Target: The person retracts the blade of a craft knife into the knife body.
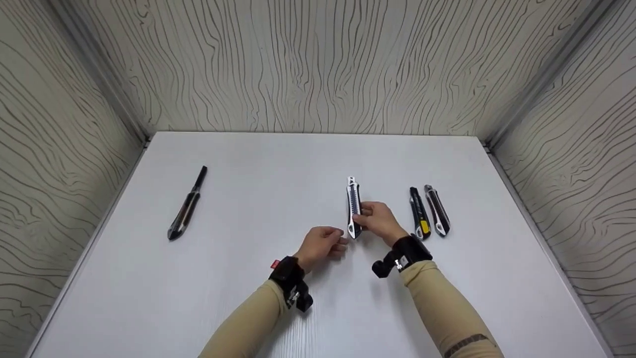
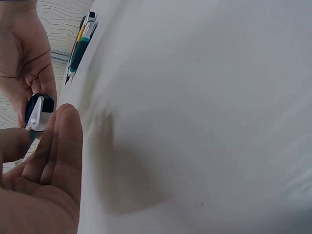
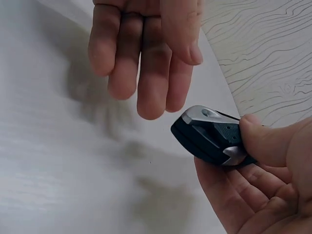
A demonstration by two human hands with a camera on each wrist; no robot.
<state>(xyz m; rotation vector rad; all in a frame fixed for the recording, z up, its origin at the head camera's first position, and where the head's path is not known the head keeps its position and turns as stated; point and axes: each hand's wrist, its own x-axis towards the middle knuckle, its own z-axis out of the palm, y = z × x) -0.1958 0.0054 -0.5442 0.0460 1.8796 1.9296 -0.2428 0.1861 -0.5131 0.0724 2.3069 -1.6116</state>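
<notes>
My right hand (image 1: 380, 221) pinches a utility knife (image 1: 353, 206) with a silver and dark handle between thumb and fingers, its silver nose pointing away from me. The right wrist view shows the rounded tail of this utility knife (image 3: 207, 139) sticking out of the grip above the white table. Just left of that tail is my left hand (image 1: 320, 246). Its fingers (image 3: 152, 92) are fairly straight and hold nothing, with a small gap to the knife in the right wrist view.
To the right on the white table (image 1: 278, 169) lie a dark utility knife with a yellow part (image 1: 420, 214) and a silver-nosed dark utility knife (image 1: 437, 211). A long black-tipped cutter (image 1: 186, 209) lies far left. Wood-patterned walls (image 1: 308, 69) enclose the table's back and sides.
</notes>
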